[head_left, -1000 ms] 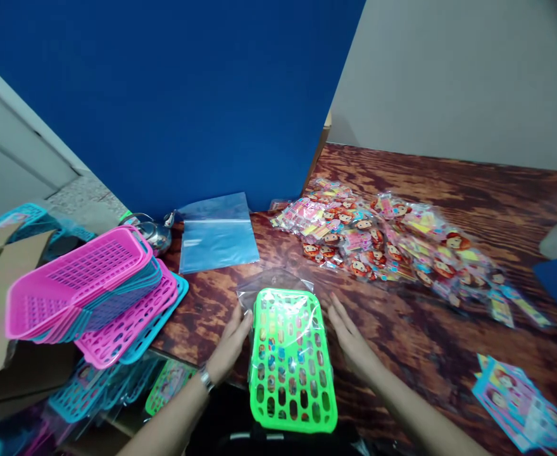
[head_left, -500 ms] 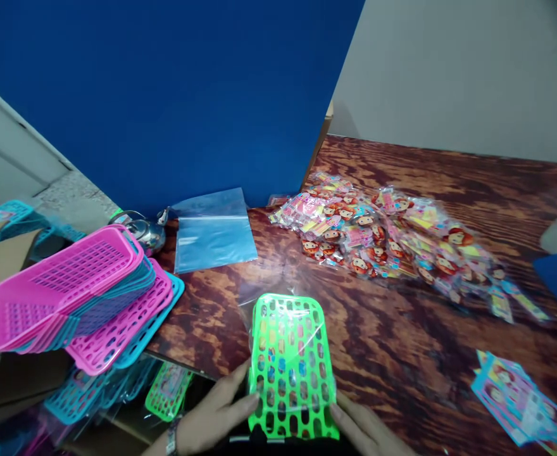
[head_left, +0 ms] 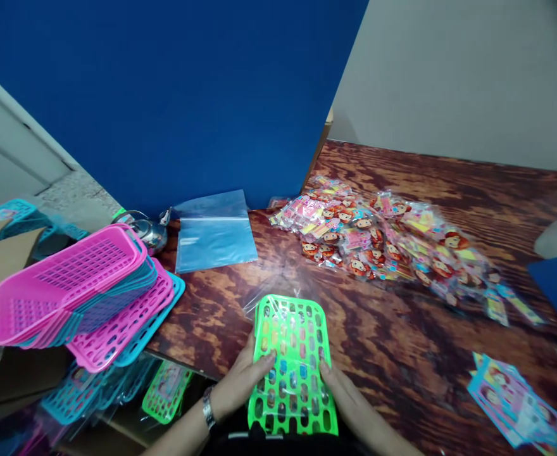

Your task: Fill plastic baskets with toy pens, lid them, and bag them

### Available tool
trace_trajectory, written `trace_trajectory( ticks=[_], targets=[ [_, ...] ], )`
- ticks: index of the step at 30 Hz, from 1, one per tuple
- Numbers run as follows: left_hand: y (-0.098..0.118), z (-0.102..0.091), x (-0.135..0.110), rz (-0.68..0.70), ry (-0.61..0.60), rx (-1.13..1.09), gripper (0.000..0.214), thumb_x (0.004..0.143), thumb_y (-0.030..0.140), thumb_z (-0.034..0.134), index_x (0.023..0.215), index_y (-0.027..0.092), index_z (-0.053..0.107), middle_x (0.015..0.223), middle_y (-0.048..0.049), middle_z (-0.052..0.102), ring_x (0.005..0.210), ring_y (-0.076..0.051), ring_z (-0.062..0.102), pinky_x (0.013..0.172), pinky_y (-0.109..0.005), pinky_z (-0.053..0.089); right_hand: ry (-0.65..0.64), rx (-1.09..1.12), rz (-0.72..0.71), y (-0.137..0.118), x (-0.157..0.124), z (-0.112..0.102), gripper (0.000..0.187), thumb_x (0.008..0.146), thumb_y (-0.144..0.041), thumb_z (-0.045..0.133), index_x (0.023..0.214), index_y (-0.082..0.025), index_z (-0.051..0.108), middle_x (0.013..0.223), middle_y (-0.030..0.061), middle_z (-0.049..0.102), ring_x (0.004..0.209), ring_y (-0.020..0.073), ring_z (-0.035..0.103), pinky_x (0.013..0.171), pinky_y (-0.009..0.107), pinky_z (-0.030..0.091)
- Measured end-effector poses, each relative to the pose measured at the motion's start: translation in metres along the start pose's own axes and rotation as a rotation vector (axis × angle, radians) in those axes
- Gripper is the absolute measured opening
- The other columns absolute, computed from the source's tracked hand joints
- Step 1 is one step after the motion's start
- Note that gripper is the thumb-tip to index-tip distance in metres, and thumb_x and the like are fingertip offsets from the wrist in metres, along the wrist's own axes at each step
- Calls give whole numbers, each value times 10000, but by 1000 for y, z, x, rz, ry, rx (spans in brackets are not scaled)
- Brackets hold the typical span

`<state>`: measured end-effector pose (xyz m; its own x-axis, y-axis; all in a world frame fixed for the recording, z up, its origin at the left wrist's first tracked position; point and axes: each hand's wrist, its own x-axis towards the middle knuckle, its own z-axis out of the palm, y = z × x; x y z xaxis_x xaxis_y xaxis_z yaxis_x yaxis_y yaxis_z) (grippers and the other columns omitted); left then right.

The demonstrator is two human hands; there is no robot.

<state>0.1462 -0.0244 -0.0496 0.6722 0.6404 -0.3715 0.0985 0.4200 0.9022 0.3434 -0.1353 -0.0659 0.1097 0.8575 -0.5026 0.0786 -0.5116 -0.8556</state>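
A green plastic basket (head_left: pixel 292 370) with slotted holes lies in a clear plastic bag (head_left: pixel 254 303) at the front edge of the table. Coloured items show dimly through its slots. My left hand (head_left: pixel 244 380) grips the basket's left side, thumb over the top. On the right side, my right hand (head_left: pixel 347 396) holds the edge with its fingers pressed against it. A metal-looking band circles my left wrist. The bag's loose end spreads past the far side of the basket.
Stacked pink and blue baskets (head_left: pixel 86 282) stand at left, above cartons of bagged baskets (head_left: pixel 167 389). Flat clear bags (head_left: pixel 216 234) lie by the blue panel (head_left: pixel 164 95). Many small bagged packets (head_left: pixel 368 234) are heaped at right, with printed cards (head_left: pixel 516 402) nearer. A shiny kettle (head_left: pixel 150 234) sits behind the stack.
Both hands have slid farther up along the sides of the green basket, and my left thumb now rests higher on it. The basket has barely moved.
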Motion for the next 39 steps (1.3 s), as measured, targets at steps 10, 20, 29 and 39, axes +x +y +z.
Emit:
trace_trajectory(
  ticks=[10,20,29,39],
  targets=[
    [-17,-7,-20,-53,14,-81,644,809,392,614,1378,221,366,1411,-66,416,1318,-273,338,1115,-403,226,70,-97,87,8,-20,-6,694,764,-715,429,1244,-234,567,1285,49,556,1279,295,390,1082,442,291],
    [13,-20,4,-152,333,-859,440,829,324,578,1235,170,510,1015,-99,691,941,-278,649,931,-484,444,66,-276,-435,-85,24,-23,511,918,-423,409,1388,-237,327,1323,95,515,1186,214,504,974,407,427],
    [12,-28,0,-152,323,-950,370,821,414,547,1102,174,578,1046,-131,669,981,-349,614,843,-577,445,237,-662,-876,-100,51,-6,155,878,-174,479,977,-198,596,875,57,640,803,166,603,704,285,499],
    [14,-25,1,-174,341,-978,339,824,400,543,1068,169,589,1014,-131,681,973,-331,621,825,-540,465,337,-845,-950,-94,69,3,182,911,-189,426,960,-171,601,815,68,646,756,182,605,686,295,487]
  ],
)
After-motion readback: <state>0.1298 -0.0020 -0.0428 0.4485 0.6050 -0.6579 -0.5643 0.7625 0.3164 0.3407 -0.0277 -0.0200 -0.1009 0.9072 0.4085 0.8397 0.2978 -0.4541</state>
